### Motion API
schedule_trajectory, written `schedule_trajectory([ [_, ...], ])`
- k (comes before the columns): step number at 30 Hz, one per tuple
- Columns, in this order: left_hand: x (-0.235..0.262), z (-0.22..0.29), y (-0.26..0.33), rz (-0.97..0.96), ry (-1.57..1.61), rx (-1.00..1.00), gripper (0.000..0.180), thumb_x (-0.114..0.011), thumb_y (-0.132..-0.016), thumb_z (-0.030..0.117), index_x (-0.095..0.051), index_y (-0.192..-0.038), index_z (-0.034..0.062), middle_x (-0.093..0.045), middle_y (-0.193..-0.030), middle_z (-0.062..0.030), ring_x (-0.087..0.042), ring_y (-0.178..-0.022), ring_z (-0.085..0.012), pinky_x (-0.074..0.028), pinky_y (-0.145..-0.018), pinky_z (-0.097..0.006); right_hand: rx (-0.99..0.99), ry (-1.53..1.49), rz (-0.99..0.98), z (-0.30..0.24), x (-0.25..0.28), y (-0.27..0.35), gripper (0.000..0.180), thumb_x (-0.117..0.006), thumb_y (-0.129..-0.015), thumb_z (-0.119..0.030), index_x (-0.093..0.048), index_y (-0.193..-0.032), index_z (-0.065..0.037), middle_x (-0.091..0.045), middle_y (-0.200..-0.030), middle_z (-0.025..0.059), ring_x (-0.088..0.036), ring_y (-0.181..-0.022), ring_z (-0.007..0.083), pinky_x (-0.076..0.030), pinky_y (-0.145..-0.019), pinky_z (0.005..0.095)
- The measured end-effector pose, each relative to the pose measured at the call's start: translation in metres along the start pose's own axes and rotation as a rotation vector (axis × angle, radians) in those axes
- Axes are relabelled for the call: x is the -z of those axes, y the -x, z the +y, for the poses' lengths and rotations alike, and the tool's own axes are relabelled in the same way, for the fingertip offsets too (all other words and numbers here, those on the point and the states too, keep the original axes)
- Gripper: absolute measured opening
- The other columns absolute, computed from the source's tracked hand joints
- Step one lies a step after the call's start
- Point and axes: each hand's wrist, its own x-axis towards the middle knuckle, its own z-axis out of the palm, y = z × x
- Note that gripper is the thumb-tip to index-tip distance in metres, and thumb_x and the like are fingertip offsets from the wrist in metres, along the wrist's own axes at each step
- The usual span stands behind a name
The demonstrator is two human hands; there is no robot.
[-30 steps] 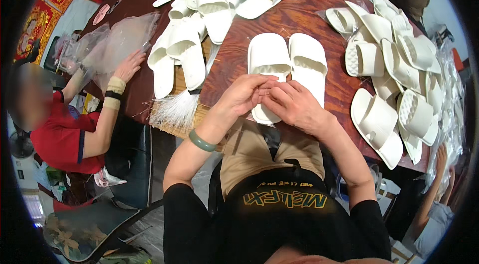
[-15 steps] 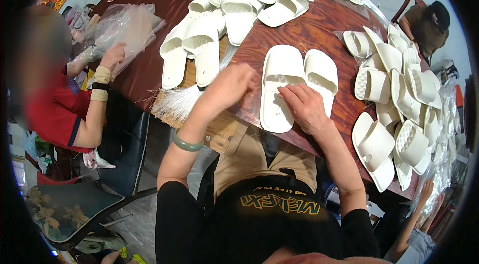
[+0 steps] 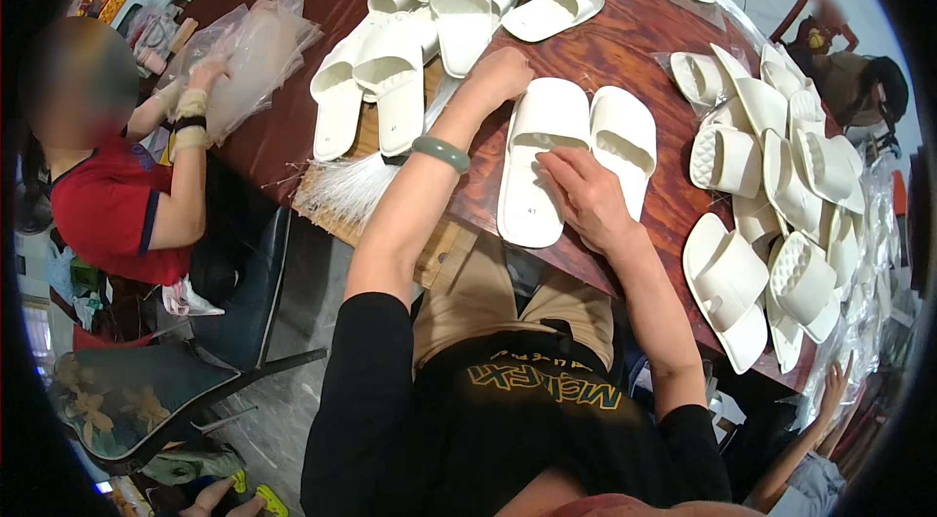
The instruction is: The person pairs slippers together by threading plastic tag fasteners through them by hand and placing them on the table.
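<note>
A pair of white slippers [image 3: 571,161] lies side by side on the dark wooden worktop [image 3: 625,48], close to its near edge, just in front of the person. The right hand [image 3: 586,197] rests flat on the left slipper of the pair, fingers spread loosely over its sole and strap, pinching nothing that shows. The left hand [image 3: 500,76] reaches to about 12 o'clock of the pair and looks loosely curled at the slipper's far end; whether it holds anything cannot be told. A green bangle [image 3: 440,153] sits on that wrist. The likeliest slip, as I judge it, is the pair sliding off the near edge at 6 o'clock, since the heels lie close to it and a push toward the body would carry them over. A bundle of thin white plastic ties [image 3: 346,190] lies at 9 o'clock, hanging partly over the edge, and a sweep of the left forearm could knock it down. Room is tight: a heap of white slippers [image 3: 429,19] crowds 11 o'clock, another stack of slippers [image 3: 781,185] fills 3 o'clock, leaving bare wood mainly between 12 and 2 o'clock. A person in a red shirt [image 3: 107,214] works with a clear bag [image 3: 254,58] well off at 9 o'clock.
</note>
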Motion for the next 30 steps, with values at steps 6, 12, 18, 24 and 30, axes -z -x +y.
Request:
schedule_trajectory([
  [6,-0.014,-0.014,-0.001,0.221,0.059,-0.058,0.027,-0.051,-0.082,0.02,-0.055,-0.069,-0.0021,-0.059,-0.06,-0.0134,-0.057,-0.052,-0.025,-0.046,-0.056,-0.036,-0.154,-0.193,0.177,-0.029,0.037,0.017,0.023,-0.066,-0.072,0.006,-0.065,-0.094,-0.002,-0.061,-0.095,0.0115,-0.062,-0.075,0.0189,-0.049,-0.063,0.0252],
  [12,-0.006,0.024,0.01,0.374,0.143,-0.326,0.026,-0.046,-0.09,0.021,-0.058,-0.094,-0.0015,-0.061,-0.082,-0.0085,-0.056,-0.077,-0.015,-0.044,-0.073,-0.028,-0.751,-0.812,0.466,-0.053,0.054,0.053,0.015,-0.053,-0.09,-0.005,-0.058,-0.099,0.007,-0.065,-0.079,0.0103,-0.06,-0.064,0.0113,-0.048,-0.057,0.02],
  [18,-0.017,0.094,0.022,-0.148,0.442,-0.431,0.026,-0.046,-0.092,0.023,-0.056,-0.096,-0.0008,-0.058,-0.09,-0.0051,-0.053,-0.083,-0.0128,-0.042,-0.076,-0.026,-0.854,-0.566,0.248,-0.038,0.046,0.066,0.017,-0.051,-0.092,-0.011,-0.06,-0.086,0.002,-0.06,-0.077,0.0047,-0.056,-0.067,0.0089,-0.044,-0.057,0.0225],
  [24,-0.035,0.092,0.006,-0.214,0.368,-0.351,0.029,-0.046,-0.092,0.026,-0.053,-0.09,-0.0031,-0.057,-0.084,-0.0063,-0.052,-0.079,-0.0145,-0.041,-0.072,-0.029,-0.8,-0.179,0.126,-0.033,0.049,0.071,0.013,-0.059,-0.08,-0.01,-0.058,-0.075,0.002,-0.057,-0.074,0.0136,-0.057,-0.065,0.026,-0.045,-0.06,0.033],
  [30,-0.036,0.083,-0.002,-0.198,0.418,-0.313,0.028,-0.047,-0.091,0.023,-0.054,-0.085,-0.0036,-0.058,-0.08,-0.0071,-0.053,-0.075,-0.0135,-0.042,-0.069,-0.028,-0.753,0.118,0.018,-0.01,0.044,0.038,0.022,-0.055,-0.081,-0.019,-0.061,-0.069,-0.002,-0.059,-0.064,0.0159,-0.059,-0.06,0.0343,-0.046,-0.055,0.0423],
])
